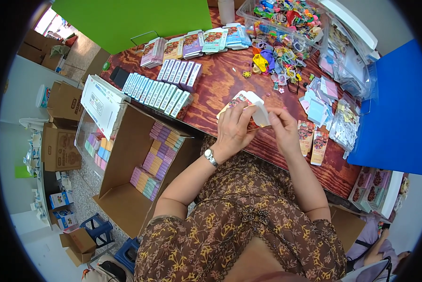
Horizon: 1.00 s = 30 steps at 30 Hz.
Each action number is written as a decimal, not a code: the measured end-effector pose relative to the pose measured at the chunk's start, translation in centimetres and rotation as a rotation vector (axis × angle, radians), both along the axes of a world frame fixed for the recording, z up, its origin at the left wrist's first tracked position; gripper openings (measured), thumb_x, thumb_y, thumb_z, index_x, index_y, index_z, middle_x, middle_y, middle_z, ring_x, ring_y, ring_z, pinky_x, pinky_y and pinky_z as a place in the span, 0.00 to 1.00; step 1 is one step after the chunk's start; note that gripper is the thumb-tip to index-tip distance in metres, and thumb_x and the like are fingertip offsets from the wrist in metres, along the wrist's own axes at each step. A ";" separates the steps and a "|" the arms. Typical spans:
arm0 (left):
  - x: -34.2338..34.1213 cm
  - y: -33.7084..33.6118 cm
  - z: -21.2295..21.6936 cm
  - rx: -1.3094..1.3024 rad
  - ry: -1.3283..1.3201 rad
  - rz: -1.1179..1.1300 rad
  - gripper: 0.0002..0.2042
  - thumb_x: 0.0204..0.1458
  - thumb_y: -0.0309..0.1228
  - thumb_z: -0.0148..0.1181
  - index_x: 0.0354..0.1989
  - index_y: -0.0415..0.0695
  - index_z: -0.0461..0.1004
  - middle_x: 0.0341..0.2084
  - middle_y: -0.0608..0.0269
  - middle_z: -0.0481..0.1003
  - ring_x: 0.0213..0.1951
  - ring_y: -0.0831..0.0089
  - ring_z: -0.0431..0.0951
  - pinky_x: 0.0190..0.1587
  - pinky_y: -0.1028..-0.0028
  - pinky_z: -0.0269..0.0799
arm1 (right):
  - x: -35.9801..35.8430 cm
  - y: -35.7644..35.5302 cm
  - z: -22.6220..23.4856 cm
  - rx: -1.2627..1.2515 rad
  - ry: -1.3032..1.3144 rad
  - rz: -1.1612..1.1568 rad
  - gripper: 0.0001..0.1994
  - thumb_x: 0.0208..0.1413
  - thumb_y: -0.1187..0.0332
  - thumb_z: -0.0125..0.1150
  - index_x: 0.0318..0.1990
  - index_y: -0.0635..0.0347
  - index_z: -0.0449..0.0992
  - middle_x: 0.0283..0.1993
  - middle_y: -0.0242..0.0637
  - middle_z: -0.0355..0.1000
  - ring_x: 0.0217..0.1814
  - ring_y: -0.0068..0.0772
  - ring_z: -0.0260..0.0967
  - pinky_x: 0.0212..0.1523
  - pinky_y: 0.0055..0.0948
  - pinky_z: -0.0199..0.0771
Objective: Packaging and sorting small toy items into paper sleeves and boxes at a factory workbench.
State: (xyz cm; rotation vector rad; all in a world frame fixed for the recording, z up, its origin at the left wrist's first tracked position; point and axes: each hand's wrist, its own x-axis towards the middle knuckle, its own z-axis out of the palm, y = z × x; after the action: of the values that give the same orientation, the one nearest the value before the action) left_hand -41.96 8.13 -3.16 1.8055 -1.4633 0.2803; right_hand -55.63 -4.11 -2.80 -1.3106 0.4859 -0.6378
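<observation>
Left hand (235, 127), a silver-coloured watch (210, 157) on its wrist, lay over a yellow-and-red printed paper carton (228, 104) with a white flap (256, 98); its fingers were curled down, gripping it. Right hand (283, 128): thumb and forefinger closed together at the carton's right edge, seemingly pinching it; exact contact partly hidden. Key relation: the carton was held above the near part of the red-brown, wood-grained worktop (210, 101), under and beyond the left fingers and directly left of the right fingertips. Left hand was nearer, covering much of it; long axis could not be fixed because of that cover. White flap stood at the carton's far right. Counts: one carton held; two flat orange-and-red printed pieces (319, 146) just right of the right hand, long axes roughly near-to-far; five stacks of flat printed cartons (193, 44) along the far side, running pink, orange, purple, green and blue from left to right; six upright purple-sided boxes (190, 77) in a row at left, with a nearer row of pale blue-green boxes (160, 94), about ten, left end too crowded for certainty; one heap of small multicoloured plastic trinkets (267, 61) at far right, pieces uncountable.
</observation>
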 end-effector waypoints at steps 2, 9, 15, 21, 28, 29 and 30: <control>0.1 0.1 -0.2 0.001 -0.001 -0.008 0.38 0.38 0.31 0.76 0.62 0.49 0.65 0.52 0.57 0.71 0.44 0.57 0.73 0.46 0.60 0.67 | -0.1 0.4 0.7 -0.063 0.039 0.030 0.10 0.67 0.70 0.58 0.50 0.66 0.78 0.47 0.33 0.76 0.47 0.21 0.74 0.50 0.23 0.74; 0.1 0.5 -0.6 0.011 0.034 -0.016 0.46 0.38 0.29 0.75 0.68 0.36 0.56 0.59 0.49 0.70 0.47 0.56 0.73 0.47 0.60 0.66 | 0.0 0.0 1.0 -0.286 0.159 0.048 0.12 0.65 0.73 0.60 0.54 0.67 0.76 0.45 0.31 0.77 0.44 0.18 0.74 0.46 0.20 0.76; 0.0 0.5 -0.1 0.045 -0.051 -0.040 0.48 0.34 0.26 0.72 0.69 0.34 0.55 0.64 0.46 0.66 0.49 0.56 0.72 0.49 0.61 0.65 | 0.2 0.5 2.3 -0.407 0.222 -0.027 0.10 0.61 0.74 0.65 0.48 0.63 0.82 0.42 0.35 0.77 0.40 0.22 0.76 0.40 0.22 0.77; -0.1 0.8 -0.2 0.094 -0.105 -0.023 0.48 0.34 0.26 0.71 0.69 0.32 0.56 0.68 0.44 0.62 0.49 0.56 0.70 0.50 0.61 0.64 | -0.2 0.1 2.2 -0.700 0.250 0.005 0.09 0.63 0.76 0.61 0.49 0.62 0.82 0.47 0.38 0.78 0.44 0.25 0.76 0.44 0.23 0.77; -0.1 1.0 -0.1 0.137 -0.109 0.013 0.49 0.38 0.30 0.73 0.70 0.31 0.54 0.66 0.42 0.63 0.48 0.53 0.72 0.46 0.61 0.66 | -1.0 1.2 -0.5 -0.285 0.167 -0.032 0.14 0.66 0.76 0.58 0.56 0.69 0.75 0.52 0.40 0.79 0.54 0.24 0.76 0.54 0.25 0.76; -0.2 1.1 0.0 0.155 -0.087 -0.002 0.49 0.36 0.27 0.70 0.71 0.30 0.52 0.68 0.41 0.60 0.49 0.53 0.71 0.49 0.60 0.65 | -1.1 1.4 -0.5 -0.283 0.169 -0.033 0.14 0.66 0.76 0.58 0.56 0.69 0.75 0.52 0.40 0.79 0.54 0.24 0.76 0.54 0.25 0.76; -0.2 1.2 0.0 0.173 -0.066 -0.016 0.49 0.35 0.24 0.67 0.71 0.29 0.51 0.69 0.41 0.58 0.50 0.54 0.69 0.51 0.60 0.63 | -1.1 1.6 -0.4 -0.327 0.191 -0.045 0.14 0.66 0.76 0.58 0.56 0.69 0.76 0.51 0.40 0.80 0.54 0.24 0.76 0.54 0.26 0.77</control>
State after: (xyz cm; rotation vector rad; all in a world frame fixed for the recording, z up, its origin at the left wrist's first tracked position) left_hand -42.18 9.31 -3.18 1.9361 -1.5892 0.2128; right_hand -56.76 -2.54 -3.23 -1.6850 0.5845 -0.6504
